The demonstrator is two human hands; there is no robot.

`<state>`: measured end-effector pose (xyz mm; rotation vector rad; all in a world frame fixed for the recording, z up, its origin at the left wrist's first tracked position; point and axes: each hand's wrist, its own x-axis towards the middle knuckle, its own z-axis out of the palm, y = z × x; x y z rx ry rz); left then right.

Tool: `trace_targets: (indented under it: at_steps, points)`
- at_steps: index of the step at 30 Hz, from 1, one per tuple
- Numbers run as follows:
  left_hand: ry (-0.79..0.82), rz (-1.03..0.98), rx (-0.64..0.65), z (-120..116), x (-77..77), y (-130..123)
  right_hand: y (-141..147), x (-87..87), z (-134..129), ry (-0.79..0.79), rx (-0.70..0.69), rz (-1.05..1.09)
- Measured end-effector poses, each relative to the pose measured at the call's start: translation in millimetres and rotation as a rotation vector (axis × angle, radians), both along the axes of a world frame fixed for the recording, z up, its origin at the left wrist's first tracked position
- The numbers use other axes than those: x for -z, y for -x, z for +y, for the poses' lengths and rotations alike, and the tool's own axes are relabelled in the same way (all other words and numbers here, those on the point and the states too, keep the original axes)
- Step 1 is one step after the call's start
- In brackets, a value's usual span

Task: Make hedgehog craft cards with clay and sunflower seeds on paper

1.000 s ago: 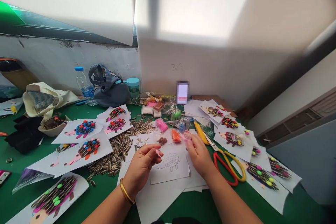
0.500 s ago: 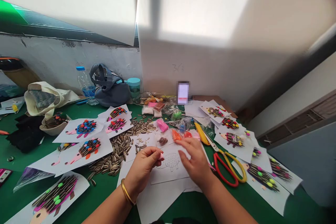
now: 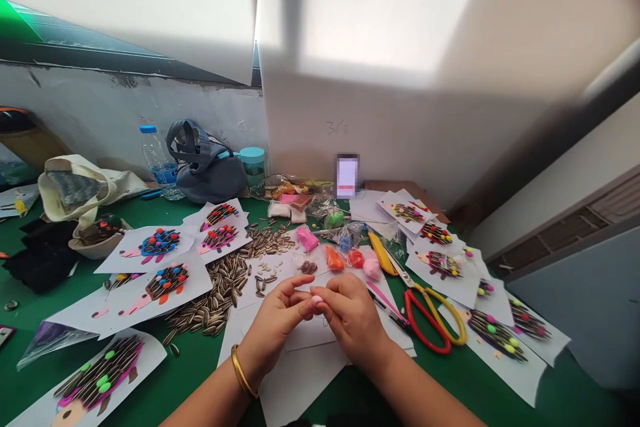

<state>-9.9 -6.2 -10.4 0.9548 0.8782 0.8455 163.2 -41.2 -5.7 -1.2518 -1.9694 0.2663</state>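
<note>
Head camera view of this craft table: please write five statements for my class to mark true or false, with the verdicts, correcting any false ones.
1. The left hand and right hand hold a small piece of pink modelling clay between their fingertips. True.
2. A gold bangle is on the right wrist. False: it is on the left wrist.
3. Scissors with red and yellow handles lie to the right of the right hand. True.
4. The sunflower seeds are sealed in a jar. False: they lie loose in a heap on the green table.
5. A water bottle with a blue cap stands near the wall. True.
</note>
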Motion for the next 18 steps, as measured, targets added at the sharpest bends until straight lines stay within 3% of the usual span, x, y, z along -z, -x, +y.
trace_targets:
  at_steps: [3,7,12,18]
  points:
    - [-0.042,-0.019,-0.052,1.0,0.9,0.8,3.1,1.1,-1.6,0.001,-0.017,-0.043]
    - [-0.053,-0.035,-0.044,0.9,-1.7,0.1,3.1,6.6,-1.6,-0.03,-0.004,0.08]
    - [-0.038,0.022,-0.006,-1.1,-1.4,-2.3,3.0,8.2,0.3,0.101,-0.042,0.233]
    - [-0.124,0.061,-0.001,-1.2,-2.2,-2.8,5.3,7.0,0.2,0.072,0.036,0.249]
